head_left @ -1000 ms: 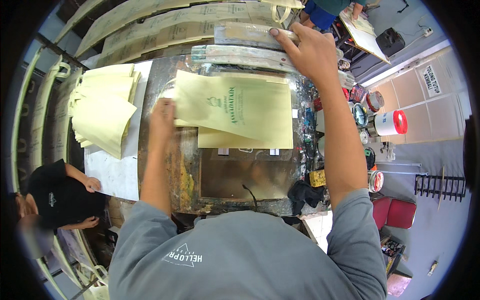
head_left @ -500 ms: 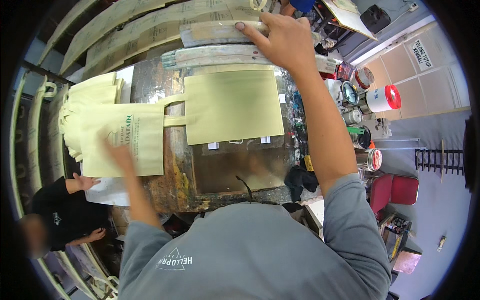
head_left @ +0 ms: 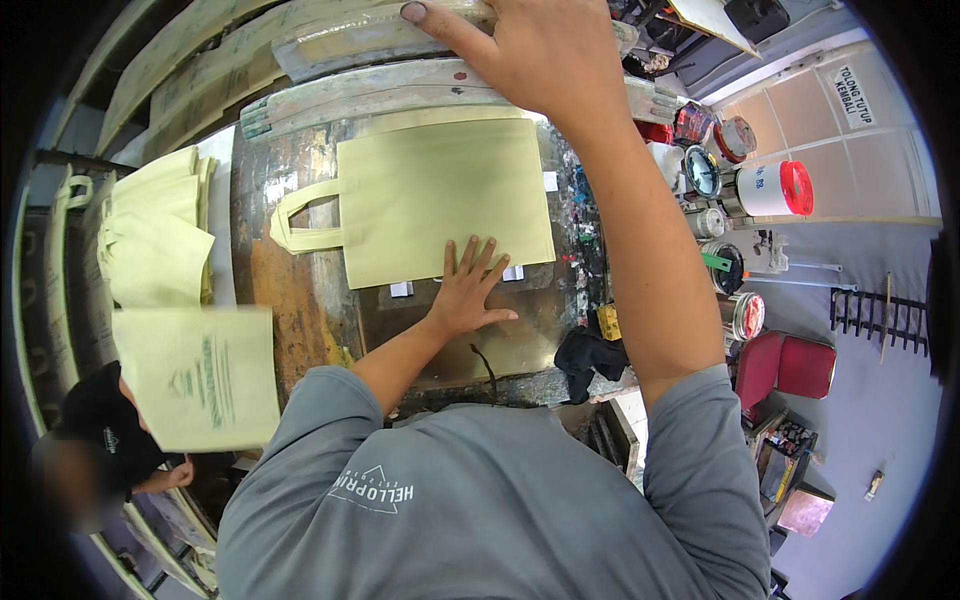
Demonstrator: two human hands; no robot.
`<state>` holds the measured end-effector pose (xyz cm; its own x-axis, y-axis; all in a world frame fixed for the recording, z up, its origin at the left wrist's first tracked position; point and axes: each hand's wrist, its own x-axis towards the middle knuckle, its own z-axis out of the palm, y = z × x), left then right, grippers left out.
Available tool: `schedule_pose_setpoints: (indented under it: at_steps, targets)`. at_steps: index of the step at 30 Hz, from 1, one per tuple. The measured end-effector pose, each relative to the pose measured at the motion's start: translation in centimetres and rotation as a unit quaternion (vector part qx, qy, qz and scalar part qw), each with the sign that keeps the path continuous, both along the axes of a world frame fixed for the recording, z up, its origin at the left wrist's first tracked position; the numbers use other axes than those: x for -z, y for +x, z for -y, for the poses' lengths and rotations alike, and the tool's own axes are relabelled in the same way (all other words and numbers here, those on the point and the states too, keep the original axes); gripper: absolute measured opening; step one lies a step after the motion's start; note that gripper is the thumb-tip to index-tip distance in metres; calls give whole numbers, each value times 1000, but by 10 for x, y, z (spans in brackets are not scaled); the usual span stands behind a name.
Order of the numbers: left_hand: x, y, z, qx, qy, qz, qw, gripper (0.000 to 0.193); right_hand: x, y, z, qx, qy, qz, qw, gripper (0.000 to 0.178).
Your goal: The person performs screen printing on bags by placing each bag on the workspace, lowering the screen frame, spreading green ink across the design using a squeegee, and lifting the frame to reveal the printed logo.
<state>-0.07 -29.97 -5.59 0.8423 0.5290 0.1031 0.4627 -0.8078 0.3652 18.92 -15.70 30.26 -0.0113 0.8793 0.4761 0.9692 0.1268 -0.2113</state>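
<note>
A blank pale-yellow tote bag (head_left: 440,190) lies flat on the work table (head_left: 295,290), its handles toward the left. My left hand (head_left: 465,295) rests on the bag's near edge with fingers spread. At the far side, my right hand (head_left: 555,55) grips the upper edge of a raised, paint-stained frame (head_left: 340,48), thumb on the near side; its other fingers are partly out of view. Along the bag's far side runs the frame's lower bar (head_left: 380,95). A printed tote bag (head_left: 200,375) is at the left, in front of a co-worker (head_left: 110,430) in black.
More yellow bags (head_left: 150,235) are stacked at the table's left. Paint tins (head_left: 745,190) and jars line the right side, near a black cloth (head_left: 590,360). Racks with bags (head_left: 180,75) stand at the far left. Red chairs (head_left: 785,370) are to the right.
The printed bag has moved left and nearer, to the co-worker. My left hand has come from it onto the blank bag's near edge. My right hand stays on the frame.
</note>
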Motion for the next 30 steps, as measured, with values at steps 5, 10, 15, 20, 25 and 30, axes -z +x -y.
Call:
schedule_pose_setpoints:
  at_steps: [5,10,15,20,25,30]
  targets:
    - [-67,-13,-17,-96,-88,141,981,116,13,-3,0,-22,56,14,998,68]
    - [-193,-102,-44,-124,-501,627,583,123,69,4,60,-72,-46,107,991,55]
    - [-152,-129,10,-327,-660,544,402,126,162,-9,98,-57,-195,57,977,60]
    - [-90,-149,16,-337,-683,479,436,128,183,-16,122,-73,-253,43,964,63]
    - [-95,-133,13,-384,-675,458,433,124,214,-44,169,-33,-206,83,975,50]
    - [-75,-139,15,-382,-687,454,420,122,254,-44,139,-20,-125,97,987,43]
